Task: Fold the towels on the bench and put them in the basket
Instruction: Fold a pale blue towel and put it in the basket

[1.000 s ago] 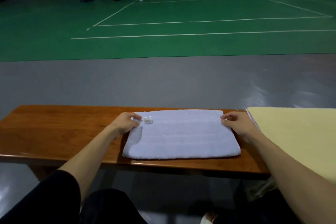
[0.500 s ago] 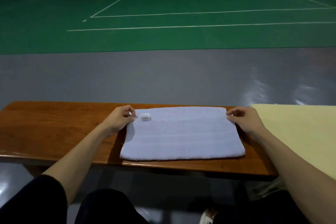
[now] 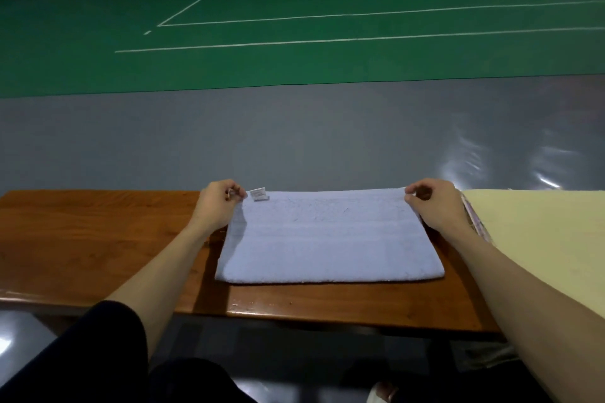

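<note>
both hands pinch the far corners of a folded towel

the towel is a thick, pale blue-white terry rectangle with faint woven bands running across it. it lies flat on the bench, and its near edge is a soft, rounded fold close to the bench's front lip. a small white label sits on top by the far left corner. the left hand pinches that corner between thumb and curled fingers. the right hand pinches the far right corner the same way, fingers tucked in. the bench is glossy reddish-brown wood with visible grain and a rounded front edge. just right of the right hand lies a smooth pale yellow sheet, with a thin patterned layer showing along its left edge. beyond the bench, a shiny grey floor meets a green court marked with white lines.
</note>
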